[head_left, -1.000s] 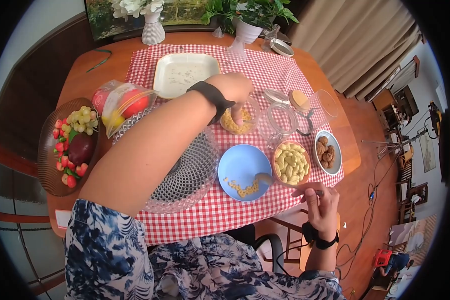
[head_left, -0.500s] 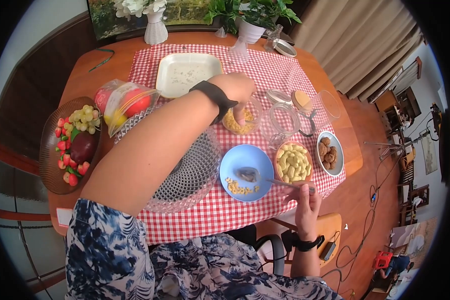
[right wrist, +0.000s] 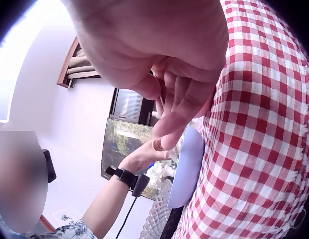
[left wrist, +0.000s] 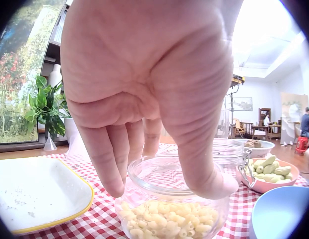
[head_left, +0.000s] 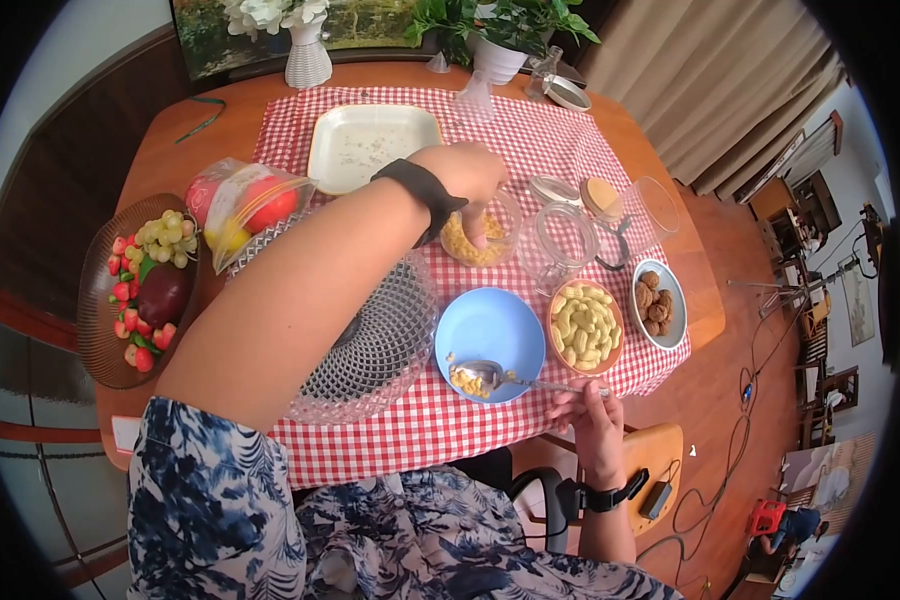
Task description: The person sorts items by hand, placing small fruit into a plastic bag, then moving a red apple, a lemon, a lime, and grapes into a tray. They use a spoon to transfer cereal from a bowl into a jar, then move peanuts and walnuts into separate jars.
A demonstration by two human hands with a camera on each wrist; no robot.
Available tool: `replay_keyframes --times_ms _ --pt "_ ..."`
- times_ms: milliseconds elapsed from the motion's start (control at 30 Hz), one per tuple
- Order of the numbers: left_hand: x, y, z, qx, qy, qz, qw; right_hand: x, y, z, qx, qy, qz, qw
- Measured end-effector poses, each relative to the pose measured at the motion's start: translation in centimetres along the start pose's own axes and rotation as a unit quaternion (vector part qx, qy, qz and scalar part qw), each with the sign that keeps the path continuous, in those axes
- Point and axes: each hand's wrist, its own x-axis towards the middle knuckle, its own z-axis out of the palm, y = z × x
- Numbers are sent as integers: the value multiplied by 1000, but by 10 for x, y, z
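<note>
Pasta (head_left: 464,384) in the blue bowl (head_left: 490,325) was apparently being scooped with the spoon (head_left: 490,374) pinched in the right hand (head_left: 597,430); the glass jar (head_left: 500,240) was held by the left hand (head_left: 470,180). Next, a level lift toward the jar seemed needed.

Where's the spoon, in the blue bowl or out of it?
The spoon is partly in: its scoop is inside the blue bowl, by the pasta, while its handle sticks out to the right hand.

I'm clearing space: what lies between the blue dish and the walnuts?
The peanut bowl lies between the blue dish and the walnuts, in the head view.
</note>
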Motion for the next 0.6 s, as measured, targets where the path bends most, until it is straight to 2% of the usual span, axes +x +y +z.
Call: replay_keyframes --times_ms 133,467,600 --pt "0 0 0 -3 -3 -8 1000 2 0 2 54 30 50 997" --pt "3 -1 0 -11 -18 -9 1000 4 -8 8 67 39 55 996" --pt "1 -3 1 -15 0 -2 1000 9 -18 9 82 51 26 995"
